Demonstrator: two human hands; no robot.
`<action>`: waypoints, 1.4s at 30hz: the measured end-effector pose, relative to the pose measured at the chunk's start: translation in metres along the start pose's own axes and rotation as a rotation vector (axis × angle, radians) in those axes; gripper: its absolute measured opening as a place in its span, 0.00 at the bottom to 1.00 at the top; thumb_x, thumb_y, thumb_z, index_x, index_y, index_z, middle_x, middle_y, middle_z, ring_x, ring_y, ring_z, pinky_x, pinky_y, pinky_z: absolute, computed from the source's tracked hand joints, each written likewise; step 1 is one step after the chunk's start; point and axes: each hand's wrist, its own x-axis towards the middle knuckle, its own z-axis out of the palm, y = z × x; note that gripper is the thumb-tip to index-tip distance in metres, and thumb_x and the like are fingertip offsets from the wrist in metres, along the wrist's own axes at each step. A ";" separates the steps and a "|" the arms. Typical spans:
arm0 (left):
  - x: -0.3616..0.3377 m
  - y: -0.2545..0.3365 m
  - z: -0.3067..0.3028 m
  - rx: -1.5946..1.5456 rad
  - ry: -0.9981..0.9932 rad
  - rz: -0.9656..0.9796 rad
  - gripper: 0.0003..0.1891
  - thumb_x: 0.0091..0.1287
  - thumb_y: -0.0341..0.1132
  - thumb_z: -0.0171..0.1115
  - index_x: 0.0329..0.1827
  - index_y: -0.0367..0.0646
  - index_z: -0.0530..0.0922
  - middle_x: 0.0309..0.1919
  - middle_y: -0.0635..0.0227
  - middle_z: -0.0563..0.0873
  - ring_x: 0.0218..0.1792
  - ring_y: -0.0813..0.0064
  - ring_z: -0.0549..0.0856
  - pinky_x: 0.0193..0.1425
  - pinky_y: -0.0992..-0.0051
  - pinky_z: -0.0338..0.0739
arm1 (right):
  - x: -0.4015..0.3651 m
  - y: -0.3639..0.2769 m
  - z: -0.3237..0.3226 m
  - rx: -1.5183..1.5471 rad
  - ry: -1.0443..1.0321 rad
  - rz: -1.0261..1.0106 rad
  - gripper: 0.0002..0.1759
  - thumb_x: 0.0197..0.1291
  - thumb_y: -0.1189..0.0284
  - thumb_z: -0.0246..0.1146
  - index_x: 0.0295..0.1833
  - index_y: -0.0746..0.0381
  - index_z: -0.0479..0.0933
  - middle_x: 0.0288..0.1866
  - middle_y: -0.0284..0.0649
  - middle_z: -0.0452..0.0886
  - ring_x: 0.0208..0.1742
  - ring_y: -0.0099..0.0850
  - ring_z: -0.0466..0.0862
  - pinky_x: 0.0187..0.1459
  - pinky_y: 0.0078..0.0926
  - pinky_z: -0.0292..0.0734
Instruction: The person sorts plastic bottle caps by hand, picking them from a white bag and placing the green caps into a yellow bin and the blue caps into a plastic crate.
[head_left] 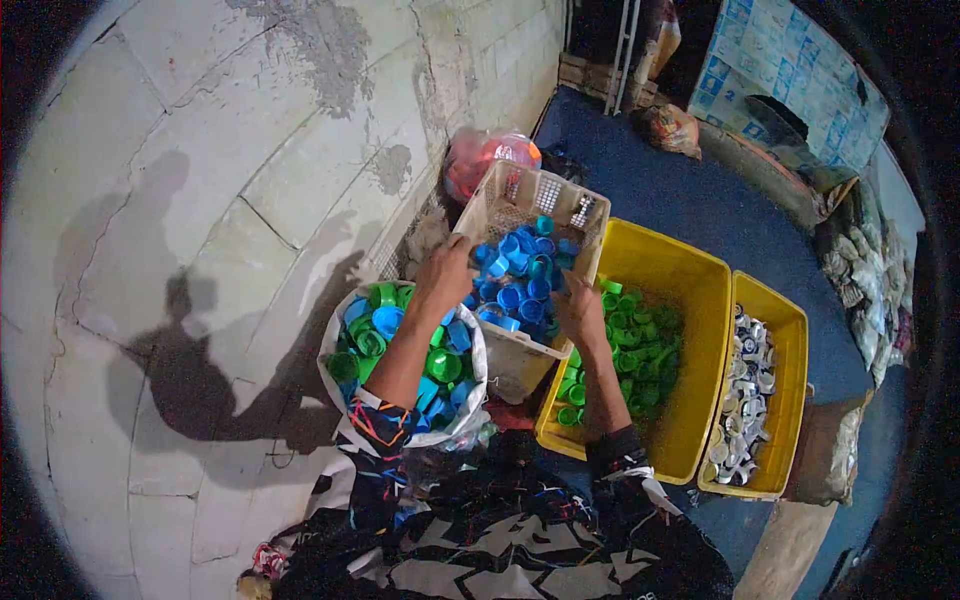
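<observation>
A beige plastic crate point(480, 210) with mesh sides holds a pile of blue bottle caps point(515, 265). My left hand point(445, 275) is at the crate's left rim, its fingers curled over the edge. Across from it, my right hand point(583, 310) is closed at the right rim, with fingertips just inside beside the caps. Under my left forearm stands a white sack point(475, 375) filled with mixed green caps point(443, 366) and blue caps. A yellow bin point(690, 255) to the right of the crate contains green caps point(635, 335).
Farther right is a smaller yellow bin point(785, 310) of white and dark caps point(745, 385). Behind the crate sits a clear bag with reddish contents point(490, 155). A block wall point(250, 250) rises on the left. Dark blue flooring point(640, 180) extends behind the bins; filled sacks point(865, 270) line the right.
</observation>
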 end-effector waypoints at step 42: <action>-0.241 -0.108 -0.086 0.111 0.156 -0.647 0.12 0.57 0.33 0.72 0.43 0.41 0.85 0.39 0.49 0.87 0.42 0.47 0.85 0.46 0.54 0.78 | -0.101 -0.205 0.110 -0.027 -0.560 -0.019 0.23 0.52 0.55 0.72 0.41 0.65 0.81 0.38 0.55 0.85 0.41 0.55 0.85 0.42 0.48 0.80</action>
